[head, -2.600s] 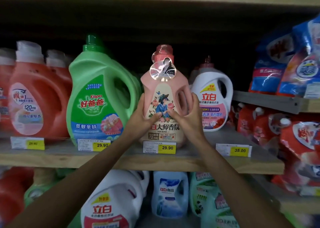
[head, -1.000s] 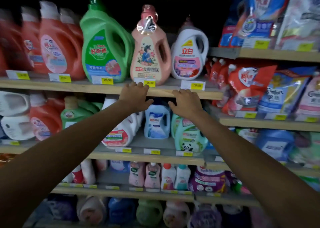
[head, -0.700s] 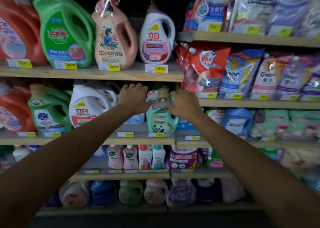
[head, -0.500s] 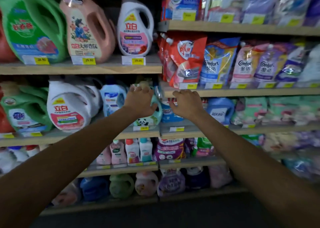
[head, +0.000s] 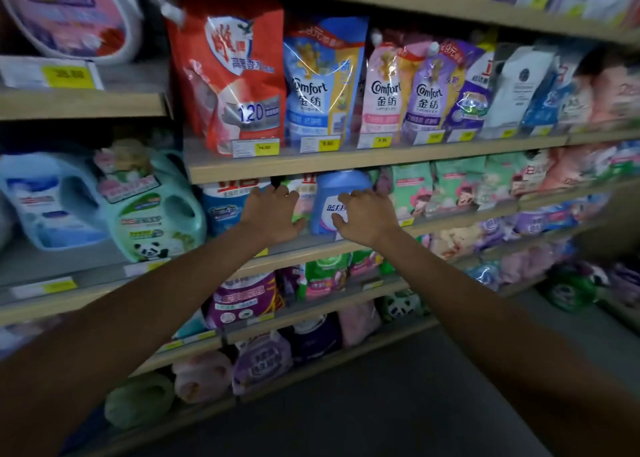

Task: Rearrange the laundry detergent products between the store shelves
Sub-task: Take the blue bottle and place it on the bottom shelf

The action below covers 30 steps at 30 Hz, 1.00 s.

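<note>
A blue detergent bottle (head: 337,193) with a white and purple label stands on the middle shelf (head: 450,222). My left hand (head: 272,215) hovers just left of it, fingers spread, holding nothing. My right hand (head: 365,215) is in front of the bottle's right side, fingers apart, partly covering its label; I cannot tell whether it touches the bottle. A blue and white pack (head: 225,205) sits left of my left hand. Both forearms reach up from the bottom corners.
On the shelf above stand a red refill pouch (head: 230,75) and Comfort pouches (head: 323,82). A pale green panda bottle (head: 156,214) and a light blue bottle (head: 45,200) stand at left. Green pouches (head: 450,186) fill the right. Lower shelves hold purple and pink packs; dark floor below.
The view has swung down and right from the upper shelf. Both hands let go of the pink bottle and moved down to the blue bottle on the middle shelf.
</note>
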Each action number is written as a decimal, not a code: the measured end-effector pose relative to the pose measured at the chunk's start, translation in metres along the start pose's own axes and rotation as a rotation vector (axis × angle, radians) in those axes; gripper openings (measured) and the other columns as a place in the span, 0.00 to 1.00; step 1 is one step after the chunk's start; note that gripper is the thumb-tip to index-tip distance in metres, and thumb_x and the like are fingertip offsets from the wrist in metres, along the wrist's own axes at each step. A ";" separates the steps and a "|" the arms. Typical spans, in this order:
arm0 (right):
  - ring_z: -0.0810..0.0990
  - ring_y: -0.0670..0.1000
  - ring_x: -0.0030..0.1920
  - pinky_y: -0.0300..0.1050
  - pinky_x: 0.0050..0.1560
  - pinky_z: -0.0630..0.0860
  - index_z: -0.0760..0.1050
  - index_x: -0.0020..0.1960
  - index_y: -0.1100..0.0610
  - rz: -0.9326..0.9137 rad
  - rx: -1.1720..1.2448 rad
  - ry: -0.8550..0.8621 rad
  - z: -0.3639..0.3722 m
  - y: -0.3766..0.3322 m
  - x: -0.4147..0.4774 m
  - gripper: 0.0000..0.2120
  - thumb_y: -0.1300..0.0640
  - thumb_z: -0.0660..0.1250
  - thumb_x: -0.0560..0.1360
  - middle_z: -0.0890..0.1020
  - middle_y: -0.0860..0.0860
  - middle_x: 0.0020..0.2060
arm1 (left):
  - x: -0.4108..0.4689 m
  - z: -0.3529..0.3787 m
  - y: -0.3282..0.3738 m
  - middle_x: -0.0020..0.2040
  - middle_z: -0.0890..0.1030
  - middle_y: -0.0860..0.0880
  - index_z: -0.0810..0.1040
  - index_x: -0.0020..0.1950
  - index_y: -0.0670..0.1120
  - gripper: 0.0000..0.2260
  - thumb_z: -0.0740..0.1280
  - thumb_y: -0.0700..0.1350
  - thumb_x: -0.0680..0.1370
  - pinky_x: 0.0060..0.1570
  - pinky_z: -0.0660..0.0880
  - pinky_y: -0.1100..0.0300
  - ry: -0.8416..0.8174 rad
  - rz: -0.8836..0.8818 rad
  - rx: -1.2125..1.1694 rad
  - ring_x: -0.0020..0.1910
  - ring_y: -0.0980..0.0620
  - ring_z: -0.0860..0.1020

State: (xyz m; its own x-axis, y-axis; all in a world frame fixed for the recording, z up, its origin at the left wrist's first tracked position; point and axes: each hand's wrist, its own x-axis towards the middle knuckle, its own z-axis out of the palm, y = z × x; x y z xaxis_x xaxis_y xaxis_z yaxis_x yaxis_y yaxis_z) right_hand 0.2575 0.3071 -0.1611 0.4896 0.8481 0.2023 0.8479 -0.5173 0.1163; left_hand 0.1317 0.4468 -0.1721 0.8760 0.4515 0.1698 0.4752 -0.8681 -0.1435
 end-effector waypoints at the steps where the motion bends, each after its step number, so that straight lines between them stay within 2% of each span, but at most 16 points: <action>1: 0.74 0.60 0.62 0.55 0.63 0.67 0.70 0.66 0.59 0.002 -0.012 -0.019 0.007 0.010 0.006 0.23 0.45 0.57 0.78 0.78 0.59 0.58 | 0.014 0.008 0.007 0.67 0.72 0.43 0.67 0.70 0.45 0.27 0.58 0.60 0.77 0.61 0.67 0.48 -0.019 0.009 -0.009 0.65 0.41 0.71; 5: 0.74 0.60 0.61 0.55 0.62 0.67 0.69 0.67 0.59 0.021 -0.029 -0.108 0.036 0.045 0.028 0.23 0.45 0.56 0.79 0.77 0.59 0.60 | 0.058 0.036 0.028 0.67 0.72 0.43 0.65 0.71 0.45 0.28 0.57 0.61 0.78 0.62 0.67 0.47 -0.059 0.050 -0.022 0.64 0.42 0.71; 13: 0.76 0.60 0.57 0.54 0.59 0.69 0.70 0.65 0.58 0.056 0.069 -0.133 0.090 0.096 0.059 0.21 0.47 0.57 0.78 0.79 0.60 0.54 | 0.110 0.075 0.054 0.65 0.73 0.43 0.68 0.69 0.44 0.26 0.57 0.60 0.77 0.59 0.66 0.50 -0.096 0.071 0.010 0.61 0.42 0.73; 23: 0.76 0.61 0.56 0.53 0.56 0.70 0.73 0.60 0.60 0.068 0.125 -0.122 0.151 0.142 0.102 0.20 0.47 0.59 0.76 0.79 0.60 0.53 | 0.151 0.128 0.077 0.65 0.74 0.43 0.67 0.69 0.44 0.29 0.58 0.63 0.76 0.64 0.64 0.49 -0.126 -0.068 -0.001 0.63 0.42 0.73; 26: 0.75 0.63 0.58 0.54 0.56 0.71 0.71 0.64 0.62 0.060 0.174 -0.082 0.161 0.152 0.121 0.23 0.48 0.59 0.76 0.77 0.63 0.57 | 0.164 0.137 0.078 0.66 0.73 0.43 0.66 0.71 0.44 0.31 0.58 0.63 0.75 0.65 0.64 0.49 -0.112 -0.134 -0.015 0.63 0.42 0.73; 30: 0.69 0.63 0.65 0.56 0.51 0.75 0.63 0.69 0.63 0.107 0.287 -0.047 0.174 0.162 0.149 0.29 0.45 0.60 0.76 0.69 0.64 0.66 | 0.181 0.149 0.080 0.68 0.72 0.42 0.60 0.74 0.44 0.35 0.61 0.64 0.75 0.63 0.66 0.48 -0.125 -0.299 -0.126 0.64 0.41 0.72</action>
State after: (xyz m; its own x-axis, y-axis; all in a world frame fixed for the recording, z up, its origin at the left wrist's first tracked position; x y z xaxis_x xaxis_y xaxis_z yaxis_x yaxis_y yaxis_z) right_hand 0.5030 0.3694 -0.2817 0.5827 0.7983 0.1524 0.8103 -0.5563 -0.1841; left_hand 0.3408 0.4895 -0.2982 0.7064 0.7049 0.0645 0.7055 -0.7085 0.0174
